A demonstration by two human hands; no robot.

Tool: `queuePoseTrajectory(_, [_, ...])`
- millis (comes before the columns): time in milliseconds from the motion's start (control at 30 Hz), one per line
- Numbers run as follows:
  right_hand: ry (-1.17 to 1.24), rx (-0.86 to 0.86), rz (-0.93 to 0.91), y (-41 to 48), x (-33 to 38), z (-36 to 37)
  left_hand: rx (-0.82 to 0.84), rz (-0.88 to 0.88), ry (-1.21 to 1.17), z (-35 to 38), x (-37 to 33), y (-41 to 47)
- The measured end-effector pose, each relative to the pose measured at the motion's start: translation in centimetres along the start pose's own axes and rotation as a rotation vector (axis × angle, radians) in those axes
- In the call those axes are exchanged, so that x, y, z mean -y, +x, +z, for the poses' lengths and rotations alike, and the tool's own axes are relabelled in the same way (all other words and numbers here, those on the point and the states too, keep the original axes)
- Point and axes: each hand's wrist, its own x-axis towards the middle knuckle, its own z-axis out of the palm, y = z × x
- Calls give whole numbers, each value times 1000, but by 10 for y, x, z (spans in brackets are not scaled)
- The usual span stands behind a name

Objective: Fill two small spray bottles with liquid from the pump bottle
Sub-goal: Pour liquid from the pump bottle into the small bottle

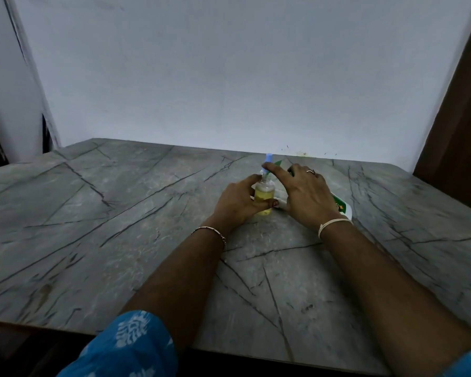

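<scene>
Nearest, a blue patterned sleeve (131, 346) overhangs the tabletop (120, 213). Farther on, the left hand (235, 202) wraps its fingers (267, 204) round an upright spray bottle (264, 191) of yellow liquid. The right hand (306, 191) touches the bottle's neck with a straight index finger. Behind shows a green-and-white pump bottle (343, 206), partly hidden.

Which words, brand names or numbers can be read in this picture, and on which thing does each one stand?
Pump bottle, green and white label with orange marks: print too blurred to read, and mostly hidden behind the right hand.
Spray bottle: no text visible.
No readable text anywhere else.
</scene>
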Motion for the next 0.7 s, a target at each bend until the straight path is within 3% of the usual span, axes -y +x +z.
queuePoseTrajectory(700, [-20,4,30,-2,2,-1,1,18,16,3,3,2])
